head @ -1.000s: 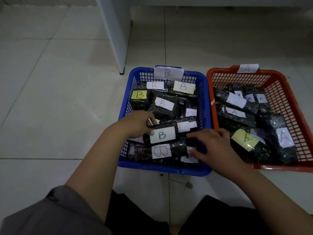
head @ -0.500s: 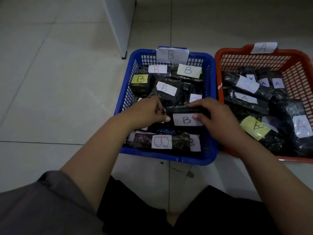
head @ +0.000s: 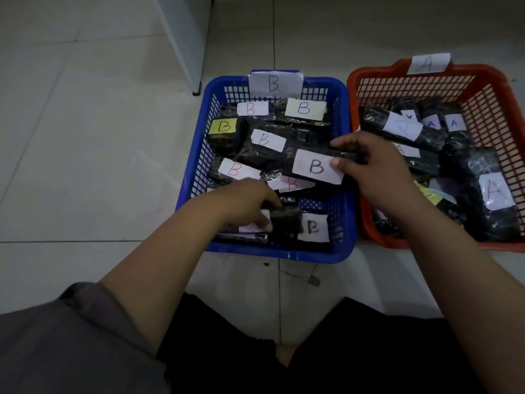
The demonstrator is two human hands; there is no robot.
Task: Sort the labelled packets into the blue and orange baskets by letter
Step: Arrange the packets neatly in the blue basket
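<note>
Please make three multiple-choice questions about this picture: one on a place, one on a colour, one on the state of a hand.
1. Where is the packet that the right hand holds?
A. over the blue basket
B. on the floor
C. inside the orange basket

2. What colour is the label at the far left of the blue basket?
A. pink
B. yellow
C. green

3. What does the left hand do?
A. lies flat on the floor
B. grips a dark packet
C. holds the basket rim

Answers: 1 A, it is above the B packets; 2 B, a yellow B label; 3 B, fingers curl on it.
</note>
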